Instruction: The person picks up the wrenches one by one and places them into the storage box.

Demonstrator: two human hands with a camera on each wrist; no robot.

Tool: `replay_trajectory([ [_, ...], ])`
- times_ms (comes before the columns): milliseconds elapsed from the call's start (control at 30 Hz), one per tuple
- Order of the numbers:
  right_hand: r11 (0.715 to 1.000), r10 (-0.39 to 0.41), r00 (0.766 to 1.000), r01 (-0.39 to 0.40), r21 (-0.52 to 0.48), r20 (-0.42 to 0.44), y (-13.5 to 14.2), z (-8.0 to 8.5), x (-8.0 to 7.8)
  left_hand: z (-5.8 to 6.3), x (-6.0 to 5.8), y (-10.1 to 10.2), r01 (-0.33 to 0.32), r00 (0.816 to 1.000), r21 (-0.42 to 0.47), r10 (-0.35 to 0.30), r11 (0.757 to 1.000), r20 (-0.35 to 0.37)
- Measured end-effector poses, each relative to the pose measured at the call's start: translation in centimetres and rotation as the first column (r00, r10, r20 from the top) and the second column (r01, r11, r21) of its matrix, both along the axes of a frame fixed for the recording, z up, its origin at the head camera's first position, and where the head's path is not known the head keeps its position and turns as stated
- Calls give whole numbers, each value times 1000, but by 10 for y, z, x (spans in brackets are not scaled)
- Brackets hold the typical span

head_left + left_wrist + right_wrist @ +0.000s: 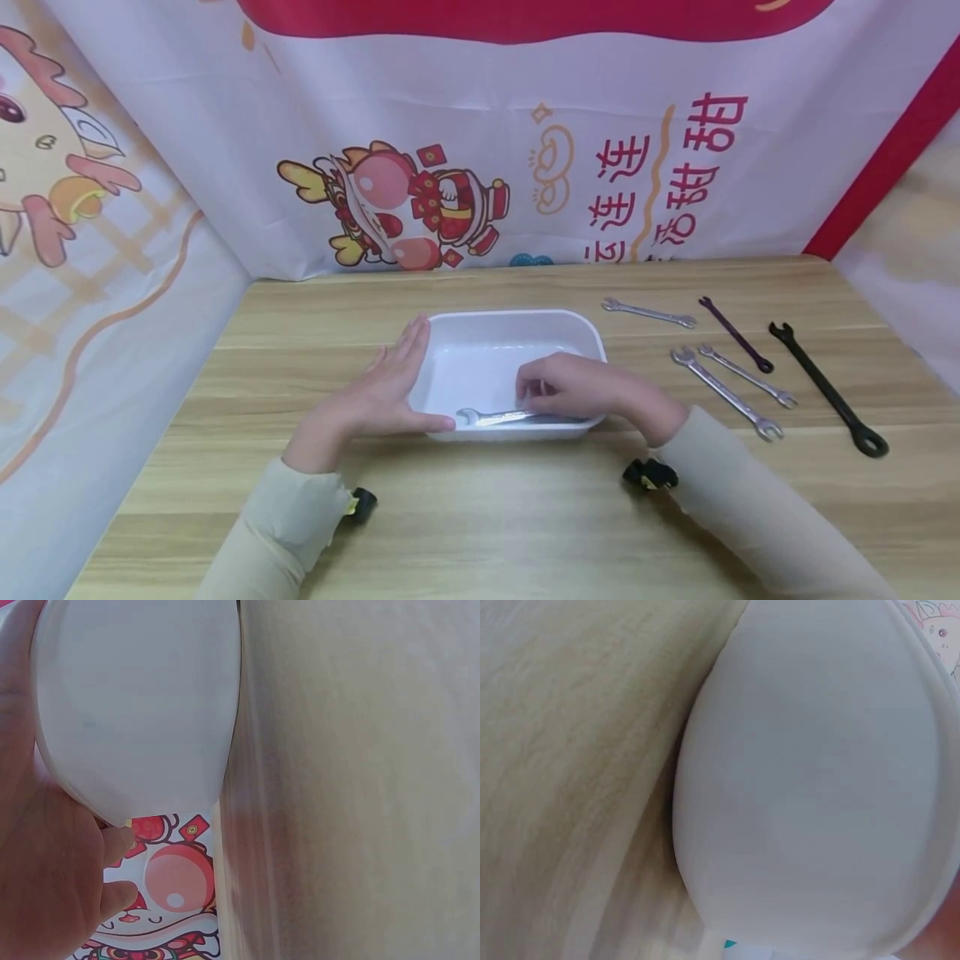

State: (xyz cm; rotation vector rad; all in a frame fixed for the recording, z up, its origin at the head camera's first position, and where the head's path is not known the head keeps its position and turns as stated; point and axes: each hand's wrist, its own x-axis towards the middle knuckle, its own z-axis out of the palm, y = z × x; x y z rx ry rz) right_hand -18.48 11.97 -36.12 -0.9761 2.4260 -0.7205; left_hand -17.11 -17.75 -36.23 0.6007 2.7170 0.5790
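A white rectangular basin (517, 316) stands on the table, its outer wall (142, 697) filling much of the left wrist view. Along its left end lies my left hand (378, 390), fingers straight against the side and thumb at the near rim. My right hand (573, 387) reaches in over the right end. Its curled fingers hold a silver wrench (487, 418) low beside the near wall; part of that wrench is hidden under the hand. In the right wrist view the basin's wall (802, 780) covers the fingers and the wrench.
Right of the basin lie several more wrenches: a silver one (648, 312) at the back, a purple one (738, 337), a larger silver one (727, 394), a small silver one (746, 377) and a long black one (827, 387). A printed cloth (465, 92) hangs behind the wooden table (480, 517).
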Motion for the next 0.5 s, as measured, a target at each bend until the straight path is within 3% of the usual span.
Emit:
replay_trajectory([
  [500,998,-41,998,39,-39,-45,15,11,8,-1,0,0,5,1000,-3,-5,1000,-14],
])
